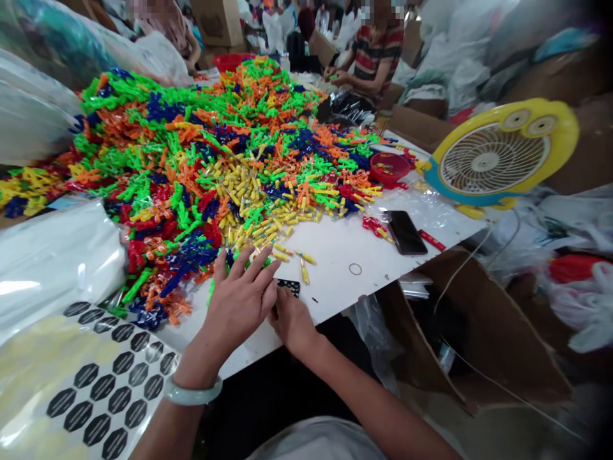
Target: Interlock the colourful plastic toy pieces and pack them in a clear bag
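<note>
Beside the sheet of black hexagonal stickers [110, 383], your left hand [239, 300] lay flat, fingers spread, on the white counter [345, 249] at the edge of the heap of bright plastic pieces [201, 147], holding nothing; most looked unsorted. Your right hand [292, 319] pinched a small black hexagonal sticker [288, 286] just beside it

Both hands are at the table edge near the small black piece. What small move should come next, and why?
Probably lift the left hand a little. It lies flat, fingers spread, partly covering the black piece that the right hand touches at the table edge. Lifting it would expose the piece and free the hand for the yellow sticks just beyond its fingertips.
</note>
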A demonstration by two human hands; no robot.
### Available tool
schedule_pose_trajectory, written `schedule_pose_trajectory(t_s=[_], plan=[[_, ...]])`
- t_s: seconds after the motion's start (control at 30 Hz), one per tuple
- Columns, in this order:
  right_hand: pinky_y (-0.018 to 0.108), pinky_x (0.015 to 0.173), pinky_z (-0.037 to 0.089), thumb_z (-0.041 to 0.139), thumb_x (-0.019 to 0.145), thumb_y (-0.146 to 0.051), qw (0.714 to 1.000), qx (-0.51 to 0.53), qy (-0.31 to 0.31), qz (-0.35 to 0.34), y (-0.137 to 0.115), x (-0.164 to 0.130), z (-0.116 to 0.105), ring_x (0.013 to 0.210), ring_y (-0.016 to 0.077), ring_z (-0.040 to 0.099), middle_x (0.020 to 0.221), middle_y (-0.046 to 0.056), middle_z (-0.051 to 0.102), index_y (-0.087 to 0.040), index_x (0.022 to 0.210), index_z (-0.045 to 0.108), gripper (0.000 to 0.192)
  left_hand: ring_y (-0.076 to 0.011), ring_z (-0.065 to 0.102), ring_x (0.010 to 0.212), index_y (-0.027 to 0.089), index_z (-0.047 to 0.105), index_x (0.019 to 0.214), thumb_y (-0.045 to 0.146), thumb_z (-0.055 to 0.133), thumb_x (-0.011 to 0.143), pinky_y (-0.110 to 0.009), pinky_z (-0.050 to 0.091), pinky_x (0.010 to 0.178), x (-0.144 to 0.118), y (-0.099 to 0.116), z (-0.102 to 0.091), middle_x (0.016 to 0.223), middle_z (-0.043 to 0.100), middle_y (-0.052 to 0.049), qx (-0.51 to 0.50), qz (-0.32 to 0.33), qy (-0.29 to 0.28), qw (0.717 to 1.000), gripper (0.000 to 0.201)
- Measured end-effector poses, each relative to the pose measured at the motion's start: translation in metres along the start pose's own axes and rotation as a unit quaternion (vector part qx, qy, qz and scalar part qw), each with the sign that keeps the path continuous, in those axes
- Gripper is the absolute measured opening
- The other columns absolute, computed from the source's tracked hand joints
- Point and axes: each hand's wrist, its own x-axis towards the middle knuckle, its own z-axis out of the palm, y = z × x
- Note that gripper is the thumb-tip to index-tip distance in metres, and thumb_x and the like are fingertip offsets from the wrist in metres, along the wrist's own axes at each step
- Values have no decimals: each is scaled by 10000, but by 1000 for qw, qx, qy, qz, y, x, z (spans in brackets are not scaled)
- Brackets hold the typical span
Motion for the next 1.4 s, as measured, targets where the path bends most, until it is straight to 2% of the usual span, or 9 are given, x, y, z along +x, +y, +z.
schedule_pose_trajectory(t_s=[0.13, 0.23, 0.37, 0.8, 0.93, 1.03, 1.2, 1.3, 1.4], plan=[[241, 687, 494, 526, 879, -155, 999, 25, 34, 1, 48, 14, -47, 764, 146, 630, 919, 47, 649, -174, 948, 607, 108, -305, 450, 1304, 280, 603, 1228, 325, 459, 925, -598, 159, 1153, -3, -2, 2, 1388, 544, -16, -4, 5, 18, 1000, 338], [261, 750, 493, 403, 941, -158, 965, -116, 175, 156, 109, 34, -104, 884, 165, 635, 1108, 100, 606, -171, 1136, 579, 263, -306, 447, 1308, 287, 600, 1224, 338, 468, 920, -596, 158, 1153, -5, -2, 0, 1381, 551, -21, -14, 3, 18, 1000, 335], [375, 781, 488, 372, 921, -133, 899, -224, 214, 308, 170, 51, -154, 964, 273, 635, 1204, 249, 515, -52, 1180, 539, 319, -307, 461, 1298, 301, 532, 1305, 359, 441, 930, -638, 119, 1140, 1, 3, -8, 1371, 559, -52, -27, -14, 7, 1000, 390], [341, 733, 446, 602, 842, -252, 926, -138, 160, 311, 174, 34, -167, 970, 293, 632, 970, 252, 632, -37, 1008, 570, 274, -259, 543, 1190, 223, 586, 1171, 358, 413, 931, -551, 148, 1155, 12, 1, -6, 1198, 661, -69, -58, -19, -30, 998, 325], [266, 585, 492, 597, 829, -224, 951, -31, 142, 274, 152, 23, -149, 666, 176, 669, 796, 81, 679, -124, 1116, 516, 315, -236, 545, 1183, 242, 577, 1182, 345, 419, 930, -521, 138, 1164, 7, 0, -11, 1229, 645, -54, -79, 15, -46, 996, 315], [242, 498, 527, 552, 840, -256, 952, 198, 91, 214, 111, 13, -108, 512, 131, 644, 699, -2, 666, -181, 1054, 506, 232, -226, 532, 1203, 246, 566, 1208, 335, 410, 935, -499, 138, 1168, 8, 0, -11, 1247, 634, -52, -79, 11, -46, 996, 327], [288, 519, 576, 645, 749, -367, 843, 522, -43, 124, 41, 8, -33, 511, 154, 664, 616, -60, 626, -228, 872, 468, 256, -237, 516, 1226, 239, 549, 1249, 323, 412, 934, -508, 144, 1166, 9, 0, -10, 1282, 614, -62, -68, 13, -47, 996, 354], [259, 479, 544, 635, 762, -408, 829, 545, -59, 113, 26, 6, -8, 481, 140, 640, 570, -77, 606, -235, 846, 445, 271, -243, 505, 1241, 231, 547, 1256, 334, 409, 939, -507, 141, 1169, 7, 2, -11, 1305, 600, -65, -64, 10, -47, 997, 361], [207, 401, 460, 562, 829, -384, 884, 456, -31, 98, 24, -1, -1, 390, 113, 560, 495, -91, 550, -230, 861, 458, 188, -240, 501, 1246, 223, 549, 1250, 365, 408, 945, -501, 133, 1175, 6, 3, -12, 1287, 611, -59, -69, 2, -47, 997, 365]])
